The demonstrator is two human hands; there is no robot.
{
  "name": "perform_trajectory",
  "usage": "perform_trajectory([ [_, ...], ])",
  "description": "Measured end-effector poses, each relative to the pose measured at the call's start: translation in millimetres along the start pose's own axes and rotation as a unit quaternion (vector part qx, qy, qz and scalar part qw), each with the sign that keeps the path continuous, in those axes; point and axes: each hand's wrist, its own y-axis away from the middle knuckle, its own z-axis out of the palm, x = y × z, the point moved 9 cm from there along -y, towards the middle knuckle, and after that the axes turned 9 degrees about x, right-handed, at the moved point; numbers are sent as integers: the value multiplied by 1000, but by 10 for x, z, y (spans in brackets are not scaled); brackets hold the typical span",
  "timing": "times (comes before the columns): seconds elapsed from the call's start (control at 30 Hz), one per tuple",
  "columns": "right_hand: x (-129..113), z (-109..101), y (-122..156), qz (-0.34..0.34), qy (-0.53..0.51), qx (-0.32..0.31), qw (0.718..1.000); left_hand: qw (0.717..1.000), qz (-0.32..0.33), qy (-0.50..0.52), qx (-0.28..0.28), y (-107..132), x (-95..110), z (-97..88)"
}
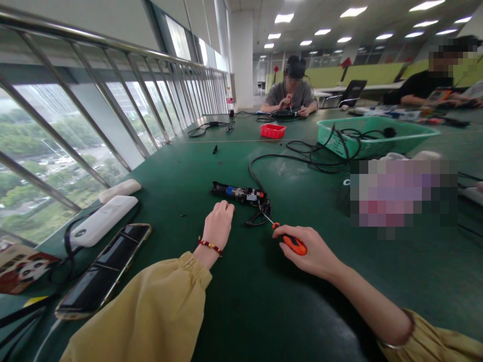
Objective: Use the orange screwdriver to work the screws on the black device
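Note:
A long black electronic part [237, 193] with blue and red pieces lies on the green table [241, 301], and a black cable [302, 160] runs away from it to the right. My left hand [219, 225] rests on the table just in front of the part, its fingers curled into a loose fist with nothing seen in them. My right hand [309, 251] grips an orange-handled screwdriver [290, 242]. The screwdriver's thin shaft points up-left, toward the tangle of wires at the part's right end.
At my left lie a phone [101, 271], a white power bank [103, 218] with a cable, and a small white case [119, 190]. A green basket [373, 134] of cables and a red tray [272, 130] stand further back. Two other people sit at the far side. Railing and windows run along the left.

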Motion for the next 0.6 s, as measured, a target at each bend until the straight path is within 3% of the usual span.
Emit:
perform_trajectory([
  [0.13, -2, 12, -5, -1, 3, -4, 1000, 994, -18, 91, 52, -38, -32, -87],
  [0.23, -9, 20, -7, -8, 5, -3, 1000, 964, -33, 232, 130, -134, -29, -159],
  [0.33, 2, 27, -8, -6, 11, -4, 1000, 937, -35, 299, 177, -256, 1, -135],
  [0.6, 26, 45, -24, -5, -1, -3, 1000, 925, -47, 332, 180, -422, -10, 20],
])
